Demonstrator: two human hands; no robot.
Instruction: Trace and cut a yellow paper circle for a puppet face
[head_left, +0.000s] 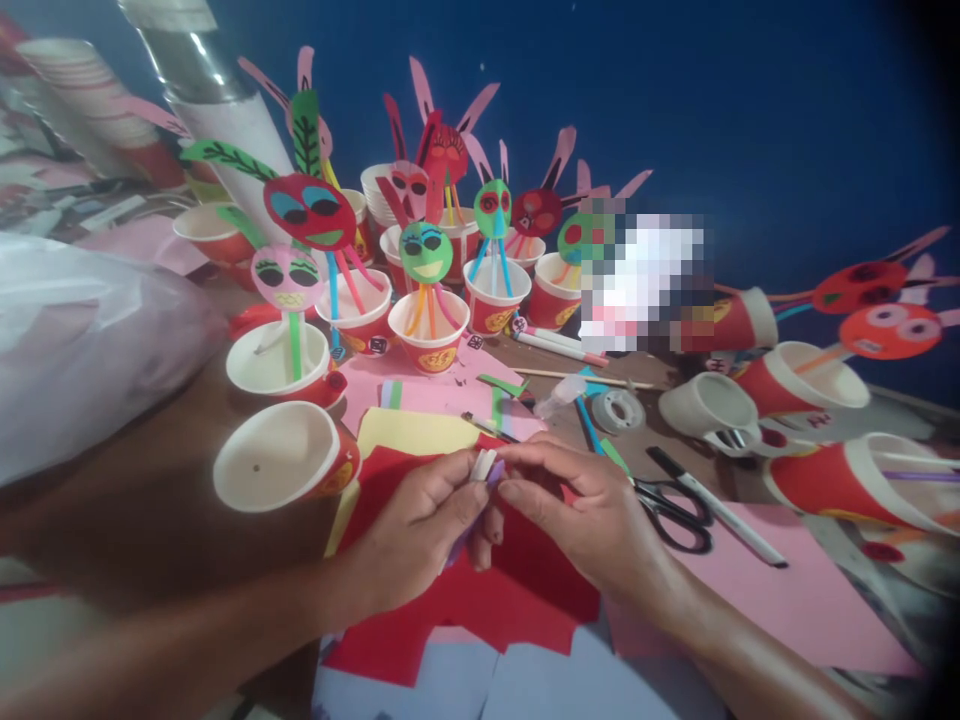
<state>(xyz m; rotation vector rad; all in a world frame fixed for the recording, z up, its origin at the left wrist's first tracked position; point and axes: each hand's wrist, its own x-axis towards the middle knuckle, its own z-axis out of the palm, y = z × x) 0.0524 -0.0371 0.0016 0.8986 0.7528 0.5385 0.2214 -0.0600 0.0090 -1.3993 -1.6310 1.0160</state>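
Observation:
My left hand is closed around a small white piece and a purple strip, which looks like paper. The fingers of my right hand pinch at the right side of the purple strip, so both hands meet there. Fingers hide much of the strip and its lower end. Below the hands lie sheets of red paper, with yellow paper sticking out behind them. Right of my right hand are black-handled scissors and a marker.
Red-and-white paper cups holding painted paper faces on strips stand in several rows behind. An uncapped cup sits at left near a plastic bag. A tape roll, white mug and pink paper lie at right.

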